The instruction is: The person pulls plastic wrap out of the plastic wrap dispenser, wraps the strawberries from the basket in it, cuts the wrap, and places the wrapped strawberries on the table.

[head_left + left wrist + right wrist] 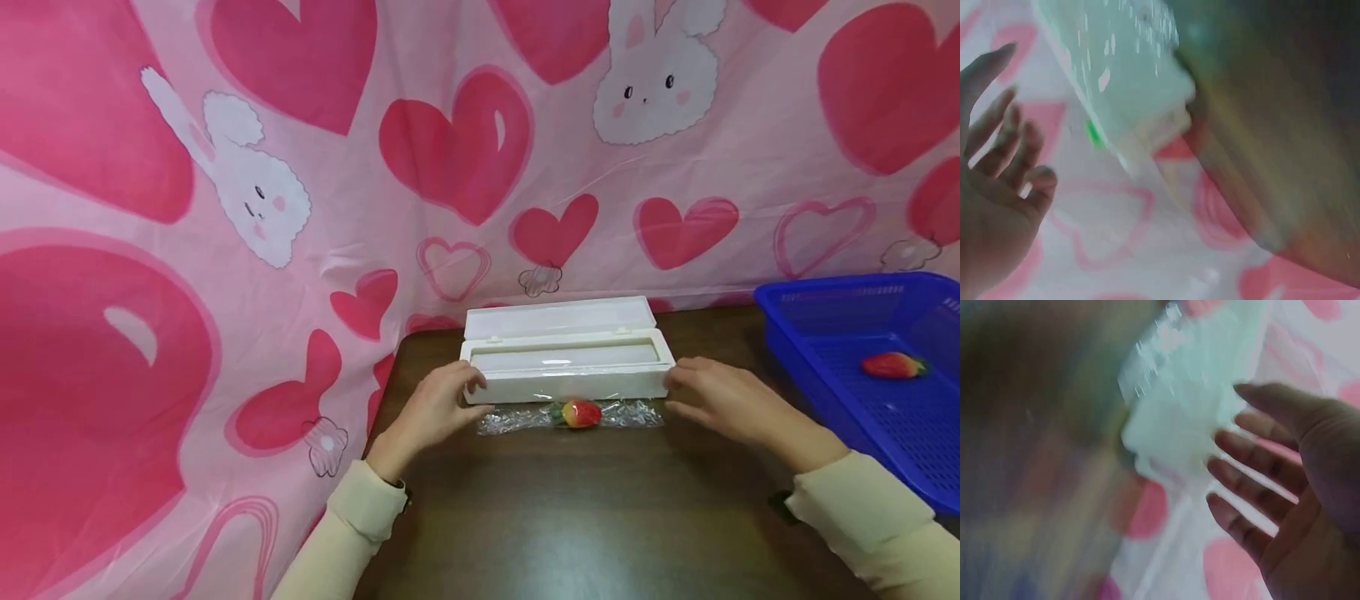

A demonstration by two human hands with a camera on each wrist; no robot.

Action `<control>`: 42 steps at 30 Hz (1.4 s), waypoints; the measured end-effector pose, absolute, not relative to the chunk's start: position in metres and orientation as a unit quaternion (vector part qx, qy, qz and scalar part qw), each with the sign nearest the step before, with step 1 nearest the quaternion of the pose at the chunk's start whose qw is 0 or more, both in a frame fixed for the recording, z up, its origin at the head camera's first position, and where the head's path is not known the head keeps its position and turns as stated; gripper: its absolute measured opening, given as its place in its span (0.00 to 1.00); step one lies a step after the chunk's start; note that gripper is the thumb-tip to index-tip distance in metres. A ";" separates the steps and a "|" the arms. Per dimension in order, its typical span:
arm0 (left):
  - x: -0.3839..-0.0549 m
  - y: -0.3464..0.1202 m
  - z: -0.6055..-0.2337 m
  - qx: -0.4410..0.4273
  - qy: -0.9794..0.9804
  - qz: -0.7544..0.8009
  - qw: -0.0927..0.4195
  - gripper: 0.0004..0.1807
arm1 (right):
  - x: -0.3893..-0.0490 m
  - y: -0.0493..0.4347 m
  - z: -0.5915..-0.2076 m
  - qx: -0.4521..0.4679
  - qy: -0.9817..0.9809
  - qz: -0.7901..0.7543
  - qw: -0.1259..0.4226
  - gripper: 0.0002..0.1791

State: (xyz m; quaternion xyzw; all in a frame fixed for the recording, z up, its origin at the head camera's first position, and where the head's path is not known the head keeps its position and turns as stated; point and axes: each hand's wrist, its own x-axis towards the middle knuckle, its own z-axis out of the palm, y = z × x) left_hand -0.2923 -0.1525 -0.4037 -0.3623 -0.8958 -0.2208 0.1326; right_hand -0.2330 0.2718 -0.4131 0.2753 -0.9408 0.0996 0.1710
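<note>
A long white cling film dispenser (570, 386) stands near the back of the table, its hinged lid (558, 317) tipped up and a white roll (566, 358) inside. Along its front edge lies a strip of crumpled clear plastic film (630, 413), with a red strawberry (582, 413) in the middle. My left hand (437, 402) is at the dispenser's left end, fingers loosely bent and holding nothing. At the right end is my right hand (723, 400), its fingers relaxed. In the right wrist view those fingers (1260, 464) are spread, with nothing between them.
A blue plastic basket (798, 358) stands on the right, with another strawberry (894, 365) in it. Behind the brown table (585, 517) hangs a pink cloth (450, 50) with hearts and rabbits, which also covers the left side.
</note>
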 end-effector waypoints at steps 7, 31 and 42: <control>-0.282 -0.113 -0.440 -0.420 -0.904 -0.063 0.047 0.20 | -0.241 0.239 -0.450 0.369 -0.915 0.056 0.149 0.14; -0.282 -0.120 -0.458 -0.407 -0.905 -0.081 0.097 0.05 | -0.244 0.240 -0.466 0.348 -0.912 -0.015 0.215 0.15; -0.255 -0.136 -0.456 -0.404 -0.901 -0.155 0.033 0.02 | -0.213 0.247 -0.459 0.378 -0.907 0.037 0.184 0.14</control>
